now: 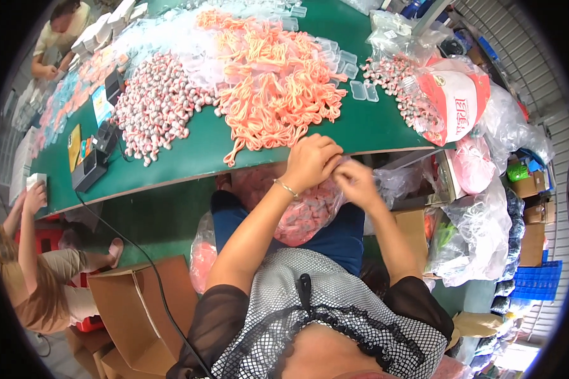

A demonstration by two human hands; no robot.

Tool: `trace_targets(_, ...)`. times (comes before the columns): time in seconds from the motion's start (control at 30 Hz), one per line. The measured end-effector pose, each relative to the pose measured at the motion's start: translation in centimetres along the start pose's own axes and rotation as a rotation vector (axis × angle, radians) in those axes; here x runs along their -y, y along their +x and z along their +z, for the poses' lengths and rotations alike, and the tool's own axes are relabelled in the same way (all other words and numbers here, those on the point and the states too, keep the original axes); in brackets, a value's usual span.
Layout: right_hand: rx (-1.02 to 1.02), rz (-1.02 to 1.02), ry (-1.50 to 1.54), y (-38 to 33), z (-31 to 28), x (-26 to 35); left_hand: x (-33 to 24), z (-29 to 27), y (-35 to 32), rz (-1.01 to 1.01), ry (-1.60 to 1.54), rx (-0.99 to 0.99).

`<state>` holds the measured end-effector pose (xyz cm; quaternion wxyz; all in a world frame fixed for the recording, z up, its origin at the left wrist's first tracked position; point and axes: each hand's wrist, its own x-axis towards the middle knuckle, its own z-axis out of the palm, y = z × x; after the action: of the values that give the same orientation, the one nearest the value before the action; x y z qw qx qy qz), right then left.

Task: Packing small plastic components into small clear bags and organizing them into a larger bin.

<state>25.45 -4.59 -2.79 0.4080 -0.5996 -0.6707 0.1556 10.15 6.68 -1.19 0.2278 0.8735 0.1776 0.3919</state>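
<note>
Hands meet curled, pinch unclear, near orange cords, one loop pointing toward the near left.

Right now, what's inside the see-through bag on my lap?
Many small pink and greyish pieces show through the bag. Anything deeper is covered by the outer pieces, and your left hand hides part near the top.

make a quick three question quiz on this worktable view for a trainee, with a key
1. True or false: the orange cord bundles lie on the green table.
2. Which wrist wears the bracelet? A: left. B: right.
3. What colour are the pieces in the plastic bag near the left hand and right hand?

Key: 1. True. 2. A. 3. Pink.
</note>
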Motion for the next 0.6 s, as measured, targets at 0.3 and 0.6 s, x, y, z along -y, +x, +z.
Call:
trace_targets(0.3,-0.348,-0.160,-0.832,12.8,-7.7,-11.3,0.3,1.0,0.3,0.077,0.010,-0.048)
trace_targets(0.6,-0.323,-0.278,-0.868,9.4,-6.5,-7.2,-0.1,1.4,-0.4,0.063,0.055,-0.106)
